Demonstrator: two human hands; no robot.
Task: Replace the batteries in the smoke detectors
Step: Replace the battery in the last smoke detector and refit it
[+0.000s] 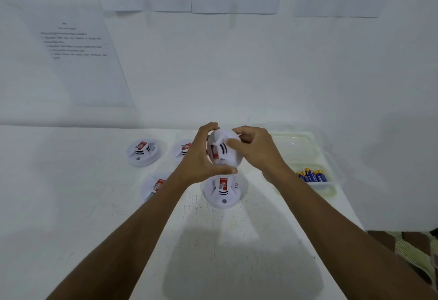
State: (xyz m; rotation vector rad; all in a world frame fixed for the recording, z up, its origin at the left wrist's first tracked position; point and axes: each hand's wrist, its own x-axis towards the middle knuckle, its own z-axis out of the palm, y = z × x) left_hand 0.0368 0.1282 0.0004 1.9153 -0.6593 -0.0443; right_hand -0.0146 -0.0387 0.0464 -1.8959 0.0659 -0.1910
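I hold a white smoke detector (224, 150) lifted above the table, tilted on its side with its red sticker facing me. My left hand (201, 159) grips its left edge, thumb underneath and fingers over the top. My right hand (257, 149) grips its right side, thumb pressed on the front. Several more white smoke detectors with red stickers sit on the table: one at the back left (143, 152), one behind my left hand (183, 149), one under my left forearm (155, 185) and one right below the held one (224, 191).
A clear plastic tray (305, 150) stands at the right of the white table (225, 240), holding several blue and yellow batteries (312, 176). Printed sheets (78, 48) hang on the white wall behind. The table's right edge drops off near a patterned fabric (417, 250).
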